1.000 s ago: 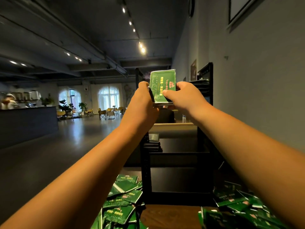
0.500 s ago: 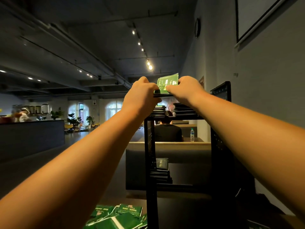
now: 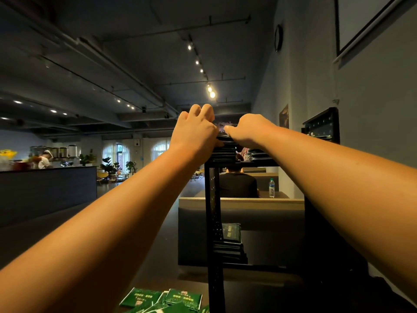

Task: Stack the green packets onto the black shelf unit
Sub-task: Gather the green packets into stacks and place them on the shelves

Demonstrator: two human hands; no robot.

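Left hand [image 3: 194, 132] is up at the top shelf, knuckles high, fingers curled down over the stack of flat dark-green packets [image 3: 223, 151], thumb pressed against the stack's near edge. Right hand [image 3: 248, 132] is right alongside, almost touching the other. Its thumb stretches flat across the top packet, and its other fingers bend over the far side, tips out of sight. Both hands have the top of that stack between them. The stack sits on the top level of the tall black metal shelf unit [image 3: 214, 211], at its left corner post. A second, lower pile of packets [image 3: 259, 154] lies just beside it on the same level. A third pile of packets [image 3: 230, 240] rests on the shelf below. Down at the foot of the unit, loose bright-green packets [image 3: 171, 299] lie scattered, overlapping one another.
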